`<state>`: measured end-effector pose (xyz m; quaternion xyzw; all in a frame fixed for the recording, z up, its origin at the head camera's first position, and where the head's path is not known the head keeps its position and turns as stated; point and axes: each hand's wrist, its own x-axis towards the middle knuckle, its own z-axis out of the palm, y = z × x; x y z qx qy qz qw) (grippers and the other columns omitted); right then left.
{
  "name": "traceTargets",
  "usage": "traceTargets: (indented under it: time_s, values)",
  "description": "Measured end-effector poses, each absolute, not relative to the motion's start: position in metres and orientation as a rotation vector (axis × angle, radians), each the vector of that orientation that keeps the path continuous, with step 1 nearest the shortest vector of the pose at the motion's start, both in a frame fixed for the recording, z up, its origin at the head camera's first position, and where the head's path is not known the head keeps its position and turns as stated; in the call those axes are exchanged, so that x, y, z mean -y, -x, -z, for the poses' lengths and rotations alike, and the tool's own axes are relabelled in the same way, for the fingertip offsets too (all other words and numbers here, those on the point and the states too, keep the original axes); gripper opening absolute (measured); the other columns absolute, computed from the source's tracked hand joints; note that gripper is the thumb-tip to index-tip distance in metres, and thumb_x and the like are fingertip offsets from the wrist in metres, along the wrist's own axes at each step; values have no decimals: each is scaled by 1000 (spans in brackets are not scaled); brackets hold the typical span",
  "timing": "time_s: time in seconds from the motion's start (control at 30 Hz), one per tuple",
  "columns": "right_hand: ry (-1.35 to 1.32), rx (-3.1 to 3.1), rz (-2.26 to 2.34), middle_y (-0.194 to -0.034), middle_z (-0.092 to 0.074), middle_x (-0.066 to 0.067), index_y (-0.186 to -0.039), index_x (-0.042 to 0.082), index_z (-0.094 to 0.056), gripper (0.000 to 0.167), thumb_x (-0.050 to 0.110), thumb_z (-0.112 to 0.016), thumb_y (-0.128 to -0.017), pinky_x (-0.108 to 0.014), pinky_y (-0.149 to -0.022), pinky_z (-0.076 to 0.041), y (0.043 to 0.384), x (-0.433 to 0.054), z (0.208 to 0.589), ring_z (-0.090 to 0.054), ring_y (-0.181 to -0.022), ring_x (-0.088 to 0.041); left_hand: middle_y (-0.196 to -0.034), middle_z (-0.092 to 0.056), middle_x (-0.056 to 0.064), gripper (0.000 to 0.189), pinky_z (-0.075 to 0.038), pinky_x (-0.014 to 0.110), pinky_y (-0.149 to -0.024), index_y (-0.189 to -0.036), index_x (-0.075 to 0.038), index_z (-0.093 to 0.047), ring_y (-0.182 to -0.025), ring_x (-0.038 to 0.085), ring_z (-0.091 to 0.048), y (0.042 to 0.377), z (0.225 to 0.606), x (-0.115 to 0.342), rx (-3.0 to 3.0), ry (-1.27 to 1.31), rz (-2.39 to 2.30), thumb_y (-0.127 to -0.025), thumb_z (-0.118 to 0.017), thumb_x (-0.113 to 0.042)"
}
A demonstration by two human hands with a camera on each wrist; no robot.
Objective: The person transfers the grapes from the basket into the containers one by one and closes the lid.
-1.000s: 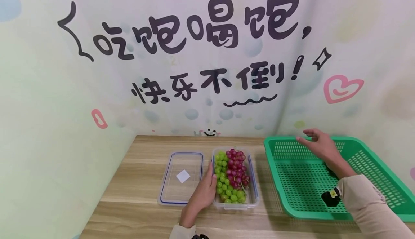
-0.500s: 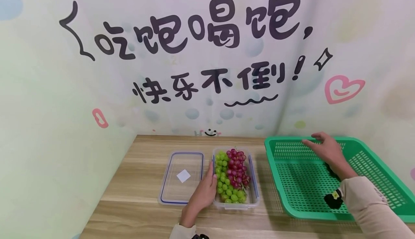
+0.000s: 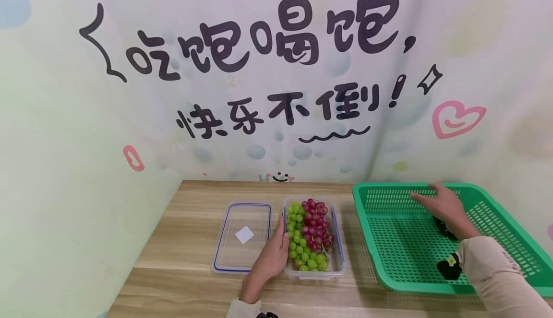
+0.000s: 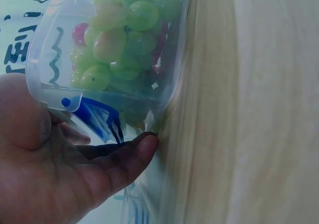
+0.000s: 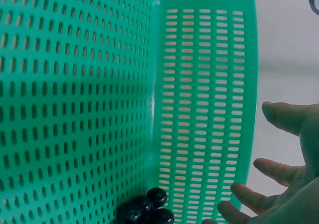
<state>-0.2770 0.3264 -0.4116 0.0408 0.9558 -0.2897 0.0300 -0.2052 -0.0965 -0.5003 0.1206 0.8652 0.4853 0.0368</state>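
A clear plastic food container (image 3: 337, 260) holds green grapes (image 3: 302, 255) and red grapes (image 3: 314, 222). My left hand (image 3: 271, 254) rests along its left wall, fingers nearly straight. The left wrist view shows those fingers (image 4: 127, 159) beside a hanging blue-edged locking flap (image 4: 99, 118), low by the table. Over the green plastic basket (image 3: 376, 265) is my right hand (image 3: 445, 207), its fingers spread and holding nothing. Below it in the basket lies a cluster of shiny black grapes (image 5: 144, 208), mostly hidden by the hand and wrist in the head view.
A clear lid (image 3: 229, 255) with a blue seal and a white square label lies flat left of the container. The wooden table (image 3: 173, 241) backs onto a printed wall covering (image 3: 242, 155). The basket's raised rim stands right of the container.
My right hand has moved right and slightly toward me, lower over the basket. The left hand and the container have stayed put.
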Motion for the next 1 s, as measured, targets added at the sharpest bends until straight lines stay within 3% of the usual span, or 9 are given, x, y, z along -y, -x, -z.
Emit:
traceTargets:
  time_s: [0.27, 0.73, 1.0]
  values:
    - [-195, -2911, 797, -139, -24, -49, -143, -25, -19, 89, 50, -45, -101, -71, -92, -39, 276, -334, 411, -32, -122, -65, -162, -10, 27, 55, -17, 56, -120, -157, 4, -3, -149, 42, -15, 205, 500, 97, -2649, -363, -1487, -110, -24, -16]
    - [-235, -2763, 961, -148, -1, -50, -146, -23, 3, 98, 51, -44, -101, -72, -96, -37, 278, -352, 419, -19, -128, -68, -163, -9, 26, 55, -16, 56, -121, -157, 3, -3, -150, 41, -13, 204, 500, 98, -2642, -363, -1493, -110, -24, -17]
    - [-233, -2711, 971, -147, 4, -50, -144, -24, 9, 101, 51, -43, -101, -73, -98, -35, 278, -364, 424, -14, -129, -69, -163, -8, 25, 55, -15, 55, -121, -157, 3, -3, -150, 41, -12, 204, 501, 98, -2644, -374, -1492, -110, -24, -18]
